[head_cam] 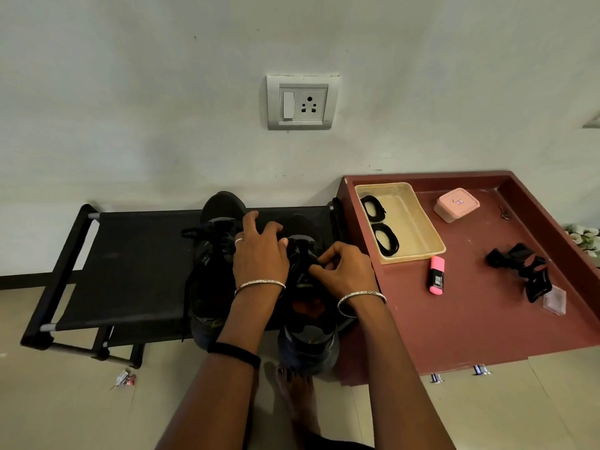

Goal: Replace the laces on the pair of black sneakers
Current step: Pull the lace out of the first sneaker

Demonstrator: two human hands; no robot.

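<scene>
Two black sneakers stand side by side on a low black bench, toes toward the wall. The left sneaker has loose black laces hanging down its left side. My left hand lies over the gap between the shoes, its fingers curled onto the lacing of the right sneaker. My right hand pinches a black lace at that shoe's eyelets. Two coiled black laces lie in a beige tray to the right.
A maroon table stands right of the bench, holding the tray, a pink highlighter, a pink lidded box, and a black clip-like object. A wall socket is above. My bare foot and a wrapper are on the floor.
</scene>
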